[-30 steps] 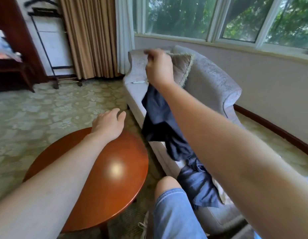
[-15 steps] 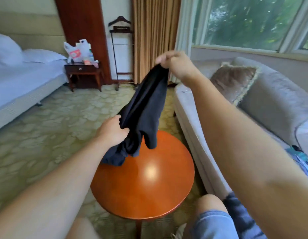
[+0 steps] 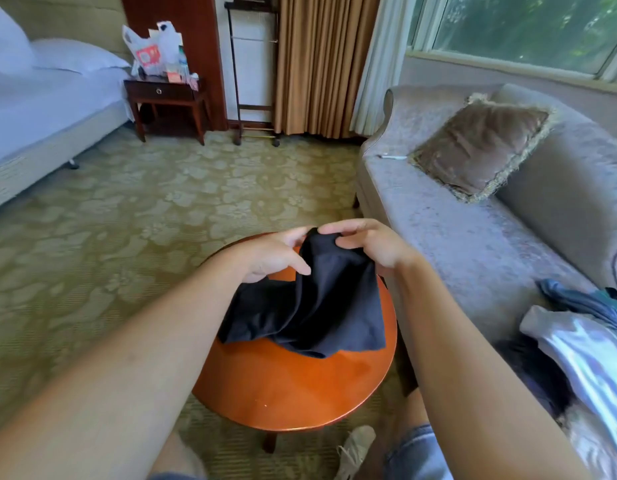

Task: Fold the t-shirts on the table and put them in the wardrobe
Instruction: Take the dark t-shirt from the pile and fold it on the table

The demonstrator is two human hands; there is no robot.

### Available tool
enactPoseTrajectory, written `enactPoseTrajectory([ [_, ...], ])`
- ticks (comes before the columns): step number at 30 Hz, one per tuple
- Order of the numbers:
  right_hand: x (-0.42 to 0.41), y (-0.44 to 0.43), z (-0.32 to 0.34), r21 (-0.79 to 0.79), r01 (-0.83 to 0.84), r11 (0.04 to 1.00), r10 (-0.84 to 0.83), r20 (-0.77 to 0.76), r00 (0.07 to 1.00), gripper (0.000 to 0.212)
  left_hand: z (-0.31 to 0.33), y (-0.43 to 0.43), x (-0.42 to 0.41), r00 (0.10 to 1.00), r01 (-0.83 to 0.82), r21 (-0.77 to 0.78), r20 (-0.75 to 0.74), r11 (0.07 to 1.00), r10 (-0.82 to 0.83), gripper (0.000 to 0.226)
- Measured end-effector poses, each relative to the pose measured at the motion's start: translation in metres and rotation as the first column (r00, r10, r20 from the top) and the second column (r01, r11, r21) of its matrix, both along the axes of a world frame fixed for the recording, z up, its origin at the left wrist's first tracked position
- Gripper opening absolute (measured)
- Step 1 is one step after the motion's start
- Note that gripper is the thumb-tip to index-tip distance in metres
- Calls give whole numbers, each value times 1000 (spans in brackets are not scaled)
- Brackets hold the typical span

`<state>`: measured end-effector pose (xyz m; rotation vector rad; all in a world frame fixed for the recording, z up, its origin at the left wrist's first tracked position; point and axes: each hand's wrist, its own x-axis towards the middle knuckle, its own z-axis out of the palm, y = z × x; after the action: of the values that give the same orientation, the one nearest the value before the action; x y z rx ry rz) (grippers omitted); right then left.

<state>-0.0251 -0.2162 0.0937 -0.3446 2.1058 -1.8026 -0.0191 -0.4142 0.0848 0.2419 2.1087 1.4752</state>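
Observation:
A black t-shirt (image 3: 310,313) lies crumpled on the round orange-brown wooden table (image 3: 293,393), its upper edge lifted off the top. My left hand (image 3: 272,254) pinches that raised edge from the left. My right hand (image 3: 366,242) pinches the same edge from the right, fingertips almost meeting the left hand's. The shirt's lower part spreads over the far half of the table. More clothes (image 3: 584,344), white, blue and dark, are piled on the grey sofa (image 3: 456,237) at the right.
A brown cushion (image 3: 480,147) leans on the sofa back. A bed (image 3: 40,109), a dark nightstand (image 3: 165,98) with plastic bags and a valet stand (image 3: 255,81) by the curtains stand across the patterned carpet. My knees and a shoe (image 3: 355,448) are below the table.
My right hand has brought the black shirt from the sofa over the table and lowered it onto the top. My left hand moved up from the cloth's lower part to its top edge.

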Motion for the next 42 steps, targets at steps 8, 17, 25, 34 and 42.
enactPoseTrajectory([
  [8, -2, 23, -11, -90, 95, 991, -88, 79, 993, 26, -7, 7, -14, 999, -3, -97, -50, 995, -2, 19],
  [17, -26, 30, 1, -237, 602, 763, -623, -22, 782, 18, 49, -24, -10, 961, -130, -439, -277, 889, 4, 30],
  [25, -1, 21, 68, -291, 318, 902, -366, -126, 922, 14, 103, -35, -3, 574, -622, -154, -757, 768, 312, 27],
  [34, 30, 54, 88, -24, 155, 988, -149, 170, 974, 35, 162, -64, 19, 577, -684, -258, -763, 683, 290, 40],
  [42, 19, 40, 116, -277, 676, 683, -720, -102, 686, 23, 160, -70, 47, 848, -403, -488, -518, 774, 115, 28],
])
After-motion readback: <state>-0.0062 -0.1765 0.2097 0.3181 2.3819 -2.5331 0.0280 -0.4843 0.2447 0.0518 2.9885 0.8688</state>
